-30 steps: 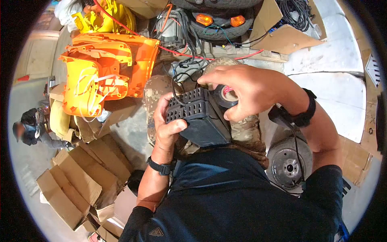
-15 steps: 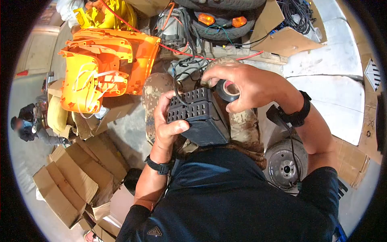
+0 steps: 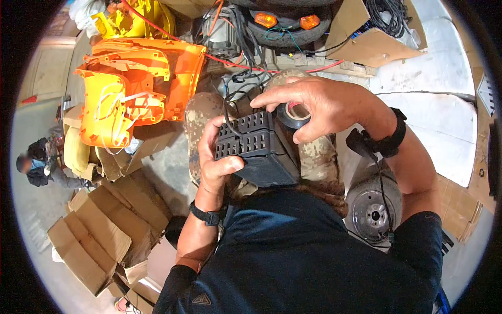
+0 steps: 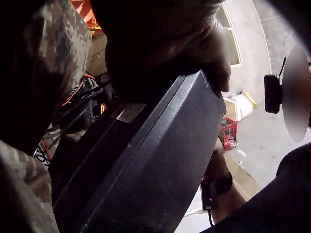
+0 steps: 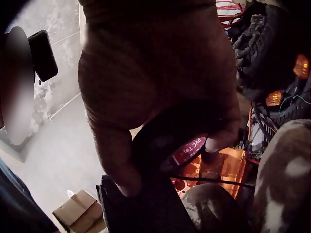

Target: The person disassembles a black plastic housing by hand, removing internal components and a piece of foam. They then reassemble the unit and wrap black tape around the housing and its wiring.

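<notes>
- since half a second back, the right hand has slid the black roll of pvc tape with a red-printed core closer in against the far top edge of the black ribbed plastic box; a second back it sat a little lower and clear of that edge.
- box itself has barely shifted in the left hand; same tilt, grid face up and toward me.
- my read: the roll is being brought to the box where the black wires enter, so the tape work is at the lining-up stage, nothing wrapped yet that i can see.
- right hand pose: arched over the roll from above, index finger stretched out along the box's top edge, thumb and remaining fingers curled round the roll's rim. right wrist view confirms the fingers clamped on the roll.
- left hand pose: palm under the near-left corner of the box, thumb pressed across the side, fingers wrapped behind. left wrist view shows a fingertip hooked over the box edge.
- box rests above the camouflage-trousered knees, person seated.
- orange plastic body panel lies well apart to the left, untouched.
</notes>
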Available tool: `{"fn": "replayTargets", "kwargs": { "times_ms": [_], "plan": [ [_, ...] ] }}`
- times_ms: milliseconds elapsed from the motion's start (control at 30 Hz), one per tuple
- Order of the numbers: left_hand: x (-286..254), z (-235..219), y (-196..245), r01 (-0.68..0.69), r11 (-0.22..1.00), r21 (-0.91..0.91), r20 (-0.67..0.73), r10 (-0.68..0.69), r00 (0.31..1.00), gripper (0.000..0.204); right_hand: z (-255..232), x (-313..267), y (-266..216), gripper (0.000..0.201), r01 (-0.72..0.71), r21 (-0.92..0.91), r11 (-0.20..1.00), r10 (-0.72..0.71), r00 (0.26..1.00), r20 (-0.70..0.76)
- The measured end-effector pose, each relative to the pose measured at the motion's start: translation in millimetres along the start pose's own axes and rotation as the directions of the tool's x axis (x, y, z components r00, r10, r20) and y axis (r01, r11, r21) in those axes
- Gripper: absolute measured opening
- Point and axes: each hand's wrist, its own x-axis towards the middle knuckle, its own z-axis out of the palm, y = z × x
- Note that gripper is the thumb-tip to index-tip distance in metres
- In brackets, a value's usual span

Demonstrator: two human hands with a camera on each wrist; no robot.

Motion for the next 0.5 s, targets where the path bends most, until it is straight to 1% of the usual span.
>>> {"fn": "replayTargets", "kwargs": {
  "times_ms": [100,200,300,400,500],
  "plan": [
    [1.5,-5.6,-6.1,-0.017,1.000,-0.003,0.013,0.017,1.000,0.091,-2.1,0.8,-4.3,0.079,-0.031,0.019,0.999,0.031,0.999,0.026],
    [-0.9,-3.2,-2.4,0.003,1.000,-0.003,-0.004,-0.003,1.000,0.092,-2.4,-0.2,-3.9,0.079,-0.087,0.074,0.993,0.083,0.995,0.055],
    [-0.1,-4.7,-4.3,-0.013,1.000,0.012,0.001,0.013,1.000,0.092,0.1,-2.0,-0.1,0.078,-0.036,0.143,0.989,0.035,0.999,0.013],
    [-0.4,-1.0,-2.7,-0.016,1.000,-0.012,-0.005,0.016,1.000,0.091,2.7,-3.1,2.0,0.076,-0.027,0.233,0.972,0.027,1.000,0.004],
    [0.7,-2.4,-1.9,-0.010,1.000,0.017,0.012,0.009,1.000,0.091,2.0,-5.0,-1.4,0.074,-0.053,0.242,0.969,0.054,0.999,0.005]
  ]
}}
